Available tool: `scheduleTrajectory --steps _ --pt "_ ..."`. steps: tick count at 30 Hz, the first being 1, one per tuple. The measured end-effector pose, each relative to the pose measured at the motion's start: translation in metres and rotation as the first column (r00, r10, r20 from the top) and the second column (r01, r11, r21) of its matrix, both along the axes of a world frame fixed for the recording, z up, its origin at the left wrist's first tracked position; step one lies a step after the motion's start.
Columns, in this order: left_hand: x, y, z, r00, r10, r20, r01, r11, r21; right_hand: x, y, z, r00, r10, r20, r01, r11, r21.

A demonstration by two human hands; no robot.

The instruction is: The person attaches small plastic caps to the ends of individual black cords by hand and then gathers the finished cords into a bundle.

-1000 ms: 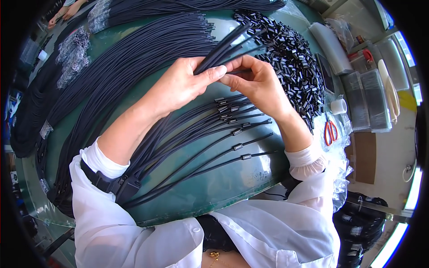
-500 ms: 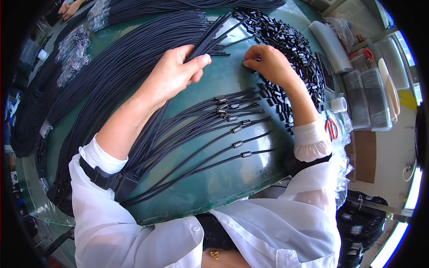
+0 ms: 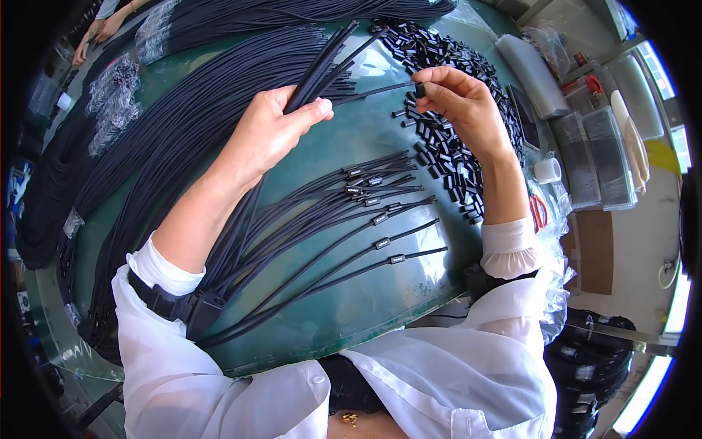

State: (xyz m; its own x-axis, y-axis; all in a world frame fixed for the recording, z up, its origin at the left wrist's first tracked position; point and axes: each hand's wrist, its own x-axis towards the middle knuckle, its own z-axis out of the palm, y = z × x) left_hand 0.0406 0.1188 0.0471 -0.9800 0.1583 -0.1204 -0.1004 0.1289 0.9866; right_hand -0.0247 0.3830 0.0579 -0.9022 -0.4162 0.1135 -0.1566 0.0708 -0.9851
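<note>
My left hand (image 3: 272, 130) is closed round a bundle of thin black cables (image 3: 322, 64), whose ends stick out past the thumb. One cable (image 3: 379, 91) reaches from that bundle toward my right hand (image 3: 468, 110). There, thumb and forefinger pinch a small black sleeve (image 3: 420, 91); the cable's tip is at it, but whether it is inside I cannot tell. Beyond and beside my right hand spreads a pile of short black sleeves (image 3: 446, 135). Nearer to me lie several black cables, each with a printed black sleeve (image 3: 381, 243) near its end.
Long bundles of black cable (image 3: 168, 95) cover the left and back of the green table (image 3: 344, 293). At the right are a dark flat device (image 3: 524, 117), a white roll (image 3: 547, 170), red-handled scissors (image 3: 537, 212) and clear plastic trays (image 3: 603, 157). Another person's hands (image 3: 95, 33) show at the far left.
My right hand has turned and shifted slightly right, and the sleeve in its fingers now shows against the cable's tip. My left hand has moved a little left with the bundle.
</note>
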Motion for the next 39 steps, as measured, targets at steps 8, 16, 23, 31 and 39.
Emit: scheduleTrajectory --steps 8,16,23,31,39 --pt "-0.001 0.003 -0.001 0.999 0.012 -0.04 -0.013 0.999 -0.035 0.004 -0.006 -0.007 0.998 -0.061 0.014 0.06 0.996 0.067" --pt "-0.005 0.005 0.001 0.999 -0.037 -0.016 0.038 0.998 0.041 0.015 -0.03 -0.027 0.887 0.121 -0.446 0.255 0.677 0.691" --pt "-0.018 0.019 0.018 0.985 -0.14 -0.099 0.13 0.987 -0.097 0.011 -0.036 -0.036 0.664 0.258 -0.702 0.423 0.645 0.637" --pt "-0.02 0.012 0.014 0.989 0.011 -0.149 -0.026 0.995 -0.099 0.009 -0.031 -0.018 0.984 -0.109 -0.142 0.163 0.873 0.46" --pt "-0.018 0.013 0.014 0.986 -0.013 -0.163 -0.024 0.974 -0.227 0.003 -0.01 -0.005 1.0 0.018 -0.01 -0.018 0.996 -0.085"
